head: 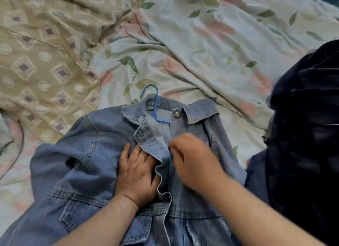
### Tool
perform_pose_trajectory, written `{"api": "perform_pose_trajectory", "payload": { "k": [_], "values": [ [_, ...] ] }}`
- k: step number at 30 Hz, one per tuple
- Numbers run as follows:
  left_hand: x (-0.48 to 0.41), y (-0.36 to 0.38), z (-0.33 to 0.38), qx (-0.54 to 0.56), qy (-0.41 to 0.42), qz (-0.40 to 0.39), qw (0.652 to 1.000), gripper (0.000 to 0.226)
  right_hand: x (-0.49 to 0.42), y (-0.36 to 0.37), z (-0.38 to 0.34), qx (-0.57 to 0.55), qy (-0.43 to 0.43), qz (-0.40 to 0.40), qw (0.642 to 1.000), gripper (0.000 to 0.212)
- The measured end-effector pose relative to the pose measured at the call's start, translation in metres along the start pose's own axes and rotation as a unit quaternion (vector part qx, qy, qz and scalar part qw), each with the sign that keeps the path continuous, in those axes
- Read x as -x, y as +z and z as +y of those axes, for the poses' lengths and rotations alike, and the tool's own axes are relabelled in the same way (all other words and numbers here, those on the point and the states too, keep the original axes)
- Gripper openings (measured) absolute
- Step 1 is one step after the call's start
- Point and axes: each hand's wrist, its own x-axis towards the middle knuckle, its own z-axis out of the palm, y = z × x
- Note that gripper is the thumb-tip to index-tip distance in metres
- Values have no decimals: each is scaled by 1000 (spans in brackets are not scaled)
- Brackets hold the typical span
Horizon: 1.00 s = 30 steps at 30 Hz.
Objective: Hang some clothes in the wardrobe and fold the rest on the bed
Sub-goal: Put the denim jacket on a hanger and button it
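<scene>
Bed [211,49], floral sheet, beige patterned cover, dark navy garment pile [304,117] at right. Light-blue denim jacket [82,163] spread front-up on bed, blue plastic hanger [155,106] inside collar. Left hand [136,174] flat, fingers straight, pressing left placket. Right hand [194,159] blurred; grip unclear. Step: buttoning, apparently. Next: aligning snaps.

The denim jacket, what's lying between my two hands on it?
In the head view, the jacket's rumpled front placket edge runs between the left hand and the blurred right hand.
</scene>
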Motion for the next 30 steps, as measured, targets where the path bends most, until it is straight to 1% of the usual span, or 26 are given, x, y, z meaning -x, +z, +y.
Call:
{"api": "perform_pose_trajectory", "payload": {
  "k": [1,3,6,10,12,14,15,16,18,19,20,22,25,27,30],
  "values": [
    [-1,-1,1,11,-4,4,1000,47,11,9,6,-6,31,-29,999,17],
    [-1,-5,3,24,-19,-2,1000,42,19,17,18,-32,90,-4,995,23],
    [-1,-10,3,59,-34,-6,998,38,18,20,21,-42,114,0,993,27],
    [3,-26,15,147,-59,42,987,41,18,22,22,-48,146,22,988,25],
    [4,-30,29,150,-90,64,983,30,17,22,23,-54,172,32,983,21],
    [-1,-34,39,157,-144,56,975,10,17,22,18,-62,176,37,982,13],
    [-6,-35,42,196,-178,45,963,11,17,22,15,-64,164,37,984,8],
    [-11,-37,42,252,-220,31,942,22,18,21,12,-68,147,36,986,3],
    [-17,-37,39,377,-292,11,879,39,20,16,6,-80,128,31,988,4],
    [-18,-39,38,420,-310,7,853,41,22,14,3,-88,125,30,988,3],
    [-18,-40,38,445,-316,9,838,39,24,11,0,-98,126,32,987,5],
    [-17,-42,41,473,-319,25,821,33,29,9,-5,-115,140,42,983,14],
    [-15,-45,44,480,-310,54,819,26,32,13,-8,-138,160,53,976,18],
    [-16,-47,47,477,-288,44,829,21,32,14,-7,-168,174,48,969,20],
    [-15,-44,47,448,-273,29,851,26,35,14,-8,-195,194,21,961,15]
  ]
}}
